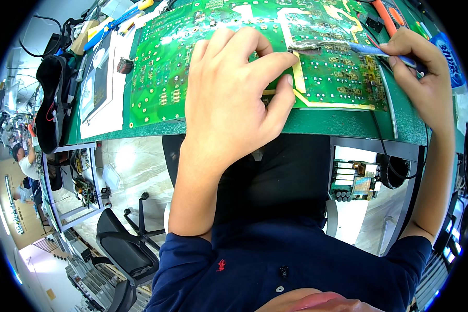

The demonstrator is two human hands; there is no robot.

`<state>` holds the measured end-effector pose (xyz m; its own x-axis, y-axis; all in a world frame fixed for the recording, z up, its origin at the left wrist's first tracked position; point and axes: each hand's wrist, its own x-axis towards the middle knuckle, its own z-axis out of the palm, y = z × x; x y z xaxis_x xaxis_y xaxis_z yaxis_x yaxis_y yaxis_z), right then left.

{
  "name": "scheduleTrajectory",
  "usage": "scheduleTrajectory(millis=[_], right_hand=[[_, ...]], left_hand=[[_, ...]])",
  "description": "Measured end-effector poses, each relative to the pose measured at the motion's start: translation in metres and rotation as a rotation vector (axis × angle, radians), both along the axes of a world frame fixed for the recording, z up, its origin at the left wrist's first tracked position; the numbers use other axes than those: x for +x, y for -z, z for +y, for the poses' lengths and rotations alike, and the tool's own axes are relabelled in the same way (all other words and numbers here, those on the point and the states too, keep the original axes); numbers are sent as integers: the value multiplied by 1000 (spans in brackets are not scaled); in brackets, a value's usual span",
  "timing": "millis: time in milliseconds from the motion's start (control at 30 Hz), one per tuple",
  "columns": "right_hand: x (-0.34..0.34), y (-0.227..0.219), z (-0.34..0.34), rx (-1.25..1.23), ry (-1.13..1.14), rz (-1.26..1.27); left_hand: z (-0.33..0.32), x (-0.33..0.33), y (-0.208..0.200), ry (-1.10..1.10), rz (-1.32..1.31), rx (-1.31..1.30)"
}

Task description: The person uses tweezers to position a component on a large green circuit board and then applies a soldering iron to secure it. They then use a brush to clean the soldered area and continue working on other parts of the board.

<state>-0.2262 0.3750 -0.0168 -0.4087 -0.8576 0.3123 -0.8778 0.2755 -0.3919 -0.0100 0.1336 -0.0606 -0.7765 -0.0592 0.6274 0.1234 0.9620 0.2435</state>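
Observation:
A large green circuit board [158, 78] with gold-yellow tracks and many small parts lies on the green bench top. My left hand [234, 93] is over its middle, fingers bent and thumb apart from the index finger. The index fingertip is beside the board's yellow track, and nothing shows between it and the thumb. At the board's right side, my right hand [424, 73] is closed round the blue handle of a slim brush [366, 49]. The brush's grey, worn-looking head reaches left over the board, close to my left index fingertip.
White papers [104, 96] and a small dark part [125, 65] lie left of the board. A blue-and-yellow tool [117, 23] lies at the back left, an orange-handled tool [385, 18] at the back right. A blue packet [447, 57] stands beyond my right hand. Black cables hang over the front edge.

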Motion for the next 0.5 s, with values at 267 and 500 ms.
scheduleTrajectory(millis=[267,500], right_hand=[[0,-1,1,-45,-31,-24],[6,1,-4,-63,-30,-38]], left_hand=[[-1,-1,1,6,2,1],[0,-1,0,7,1,4]])
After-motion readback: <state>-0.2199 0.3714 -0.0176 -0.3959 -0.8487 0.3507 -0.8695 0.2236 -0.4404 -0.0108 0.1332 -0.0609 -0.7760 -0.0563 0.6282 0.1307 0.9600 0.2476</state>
